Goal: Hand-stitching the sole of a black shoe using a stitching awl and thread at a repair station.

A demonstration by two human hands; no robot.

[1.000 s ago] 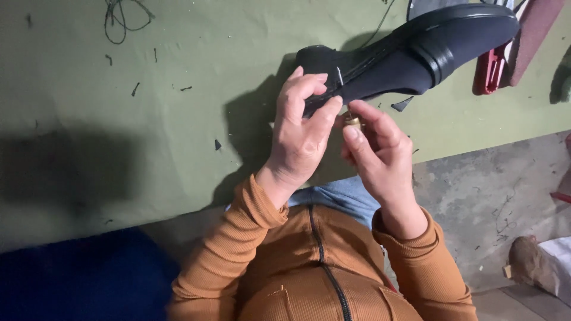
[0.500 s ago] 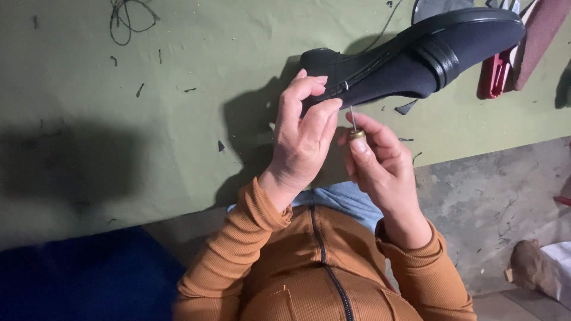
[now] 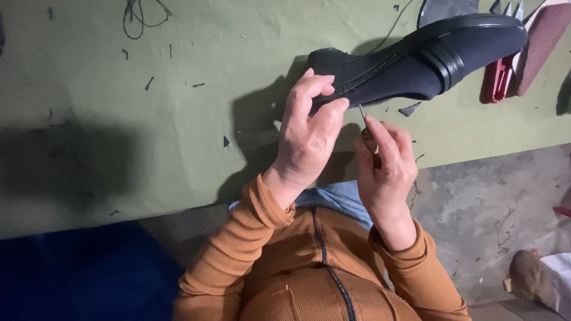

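Observation:
A black leather shoe (image 3: 416, 62) lies on its side over the green table top (image 3: 178, 119), sole edge toward me. My left hand (image 3: 309, 134) pinches the heel end of the shoe between thumb and fingers. My right hand (image 3: 385, 163) is just below the shoe and grips a small awl (image 3: 363, 116), whose thin metal tip points up at the sole edge close to my left fingers. The awl's handle is mostly hidden in my fist.
A red-handled tool (image 3: 496, 83) and a maroon block (image 3: 538, 41) lie at the table's right end. A black thread tangle (image 3: 140, 15) lies at the far left, with small dark scraps (image 3: 410, 110) scattered about. Concrete floor (image 3: 493, 196) is to the right.
My right hand has lifted the awl so its metal tip now points at the shoe's sole edge. The left hand has kept its hold on the heel end.

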